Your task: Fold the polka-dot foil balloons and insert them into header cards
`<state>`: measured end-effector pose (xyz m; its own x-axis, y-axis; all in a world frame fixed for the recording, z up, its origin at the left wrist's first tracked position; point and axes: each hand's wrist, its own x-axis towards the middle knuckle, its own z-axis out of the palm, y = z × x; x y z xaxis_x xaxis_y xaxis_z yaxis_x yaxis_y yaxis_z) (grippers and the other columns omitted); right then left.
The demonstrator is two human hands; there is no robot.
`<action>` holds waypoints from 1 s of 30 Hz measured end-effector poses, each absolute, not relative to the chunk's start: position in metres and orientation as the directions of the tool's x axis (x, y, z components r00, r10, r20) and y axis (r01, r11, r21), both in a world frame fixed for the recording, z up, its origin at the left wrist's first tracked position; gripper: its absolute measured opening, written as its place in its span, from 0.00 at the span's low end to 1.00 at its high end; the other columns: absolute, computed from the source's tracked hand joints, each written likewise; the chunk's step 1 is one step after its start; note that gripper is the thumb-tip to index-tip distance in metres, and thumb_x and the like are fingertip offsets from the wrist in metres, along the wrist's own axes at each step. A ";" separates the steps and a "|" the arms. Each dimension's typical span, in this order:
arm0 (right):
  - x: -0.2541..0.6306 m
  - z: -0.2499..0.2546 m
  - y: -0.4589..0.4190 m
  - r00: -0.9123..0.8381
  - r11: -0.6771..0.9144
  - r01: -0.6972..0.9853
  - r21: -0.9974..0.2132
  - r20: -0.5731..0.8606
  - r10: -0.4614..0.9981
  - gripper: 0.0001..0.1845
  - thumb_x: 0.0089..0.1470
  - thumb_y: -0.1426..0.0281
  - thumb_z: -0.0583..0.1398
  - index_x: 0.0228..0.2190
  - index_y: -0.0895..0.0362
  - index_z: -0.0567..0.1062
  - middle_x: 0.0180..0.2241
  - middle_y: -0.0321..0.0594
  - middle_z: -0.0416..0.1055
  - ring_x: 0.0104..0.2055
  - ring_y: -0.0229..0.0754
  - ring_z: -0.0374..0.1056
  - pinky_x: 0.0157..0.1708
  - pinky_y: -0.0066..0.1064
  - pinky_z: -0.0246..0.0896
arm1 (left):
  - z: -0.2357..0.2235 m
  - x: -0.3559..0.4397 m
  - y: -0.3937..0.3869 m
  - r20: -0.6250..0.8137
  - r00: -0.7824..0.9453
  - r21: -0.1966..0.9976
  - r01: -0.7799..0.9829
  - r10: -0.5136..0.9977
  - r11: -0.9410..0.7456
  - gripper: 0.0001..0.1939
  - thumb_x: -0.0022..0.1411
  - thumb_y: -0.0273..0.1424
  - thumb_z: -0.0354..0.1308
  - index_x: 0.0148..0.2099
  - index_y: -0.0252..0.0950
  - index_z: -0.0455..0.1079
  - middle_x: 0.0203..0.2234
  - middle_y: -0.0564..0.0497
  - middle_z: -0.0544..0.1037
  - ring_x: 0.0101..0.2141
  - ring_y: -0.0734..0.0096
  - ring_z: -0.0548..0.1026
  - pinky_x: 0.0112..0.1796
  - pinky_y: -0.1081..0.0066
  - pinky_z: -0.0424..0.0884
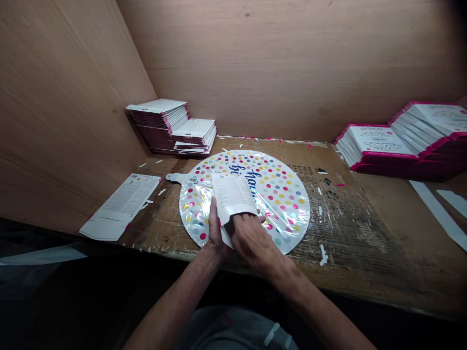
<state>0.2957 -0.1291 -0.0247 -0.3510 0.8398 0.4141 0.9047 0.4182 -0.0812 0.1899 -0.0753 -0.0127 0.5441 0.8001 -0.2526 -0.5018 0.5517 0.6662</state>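
Note:
A flat round foil balloon [280, 194] with coloured dots and blue lettering lies on the worktop, its neck tab pointing left. A white printed card sleeve [231, 194] rests on its near part. My left hand [215, 233] grips the sleeve's left near edge, fingers closed on it. My right hand [253, 238] is at the sleeve's open near end, fingers curled inside or under the opening.
One flat white printed sleeve [122, 206] lies at the left. Stacks of white flat sleeves [171, 126] stand at the back left. Pink-edged packs [404, 141] are piled at the right. Plywood walls enclose the worn, taped worktop [350, 218]. White strips [438, 209] lie far right.

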 end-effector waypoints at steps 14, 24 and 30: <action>0.344 -0.032 -0.203 -0.196 0.366 0.916 -0.164 0.613 0.765 0.08 0.62 0.74 0.58 0.42 0.58 0.76 0.38 0.43 0.77 0.39 0.43 0.70 0.41 0.36 0.64 | -0.028 0.195 -0.064 0.341 0.704 0.419 0.480 0.623 -0.771 0.11 0.65 0.33 0.56 0.48 0.35 0.69 0.51 0.43 0.75 0.58 0.54 0.68 0.61 0.54 0.62; 0.363 -0.038 -0.190 -0.443 0.494 0.869 -0.023 0.408 0.798 0.09 0.64 0.75 0.55 0.37 0.59 0.75 0.36 0.43 0.73 0.39 0.44 0.64 0.41 0.36 0.59 | -0.044 0.197 -0.081 0.291 0.678 0.478 0.508 0.675 -0.716 0.16 0.66 0.35 0.55 0.54 0.36 0.65 0.57 0.40 0.71 0.64 0.47 0.60 0.62 0.48 0.59; 0.350 -0.036 -0.179 -0.467 0.480 0.875 0.063 0.371 0.802 0.13 0.64 0.71 0.56 0.28 0.58 0.73 0.29 0.41 0.70 0.33 0.43 0.62 0.37 0.36 0.56 | -0.049 0.198 -0.075 0.298 0.653 0.505 0.511 0.696 -0.696 0.22 0.64 0.36 0.57 0.57 0.34 0.62 0.58 0.35 0.69 0.63 0.48 0.61 0.62 0.50 0.59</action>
